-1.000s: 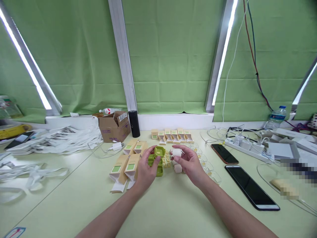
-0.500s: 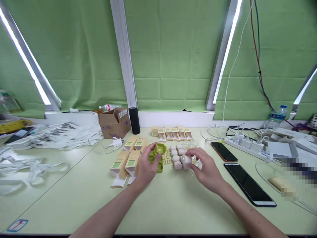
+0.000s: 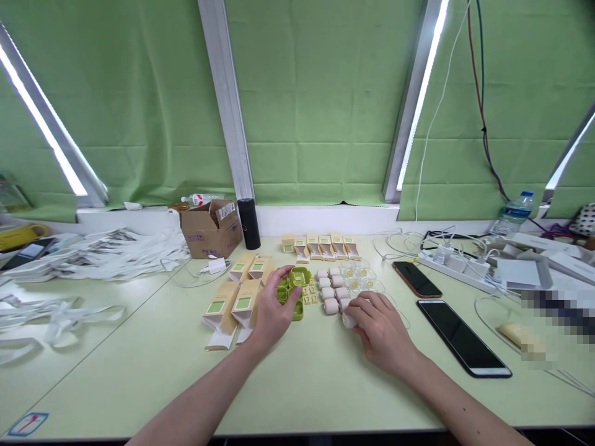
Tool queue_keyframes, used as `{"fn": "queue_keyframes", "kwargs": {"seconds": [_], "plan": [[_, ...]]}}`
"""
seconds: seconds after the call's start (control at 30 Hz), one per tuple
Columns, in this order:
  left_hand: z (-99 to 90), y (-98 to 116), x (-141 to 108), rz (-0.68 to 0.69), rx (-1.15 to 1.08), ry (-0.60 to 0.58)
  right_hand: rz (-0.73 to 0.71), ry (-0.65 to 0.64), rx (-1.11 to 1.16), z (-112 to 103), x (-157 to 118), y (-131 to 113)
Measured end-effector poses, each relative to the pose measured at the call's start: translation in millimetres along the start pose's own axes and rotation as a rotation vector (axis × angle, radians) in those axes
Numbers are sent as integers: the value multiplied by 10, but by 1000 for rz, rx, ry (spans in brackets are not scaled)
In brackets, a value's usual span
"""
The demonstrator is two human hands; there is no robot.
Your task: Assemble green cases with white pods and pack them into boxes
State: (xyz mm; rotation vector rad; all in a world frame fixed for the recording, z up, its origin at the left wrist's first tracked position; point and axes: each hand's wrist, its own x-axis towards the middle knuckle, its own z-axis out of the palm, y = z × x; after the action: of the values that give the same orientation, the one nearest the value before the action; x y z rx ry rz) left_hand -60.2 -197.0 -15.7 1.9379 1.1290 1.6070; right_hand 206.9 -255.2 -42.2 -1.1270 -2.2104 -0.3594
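My left hand (image 3: 274,310) is closed around an open olive-green case (image 3: 300,277), thumb on the near side. Other green cases (image 3: 297,311) lie beneath and beside it, partly hidden by the fingers. My right hand (image 3: 379,325) has its fingers curled down on a small whitish, rounded piece (image 3: 349,321) at the near end of two rows of pale pink rounded blocks (image 3: 331,306). Small yellow pieces (image 3: 310,290) lie in rows between the cases and the blocks. Behind my right hand stand several clear plastic cups (image 3: 361,274) with yellowish centres.
Open tan cartons with green labels (image 3: 220,308) stand left of my left hand, and a row of smaller ones (image 3: 326,248) at the back. Two phones (image 3: 463,337) lie on the right, before a power strip (image 3: 458,267) and cables. A brown cardboard box (image 3: 211,232) stands back left.
My right hand has come down and nearer to me with the whitish piece, its fingers now curled over it. More of the clear cups show. My left hand keeps its hold on the green case.
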Motion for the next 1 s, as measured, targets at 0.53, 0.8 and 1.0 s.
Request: {"fn": "queue_keyframes", "kwargs": {"seconds": [0.53,0.8,1.0], "plan": [[21,7,12,-115,-285,-46,124,135,228,-229,141,132],[34,31,1,-106,-350,-61,-44,328,314,-164,755,-124],[22,60,-12,-130,-398,-75,-123,424,386,176,864,-238]]}}
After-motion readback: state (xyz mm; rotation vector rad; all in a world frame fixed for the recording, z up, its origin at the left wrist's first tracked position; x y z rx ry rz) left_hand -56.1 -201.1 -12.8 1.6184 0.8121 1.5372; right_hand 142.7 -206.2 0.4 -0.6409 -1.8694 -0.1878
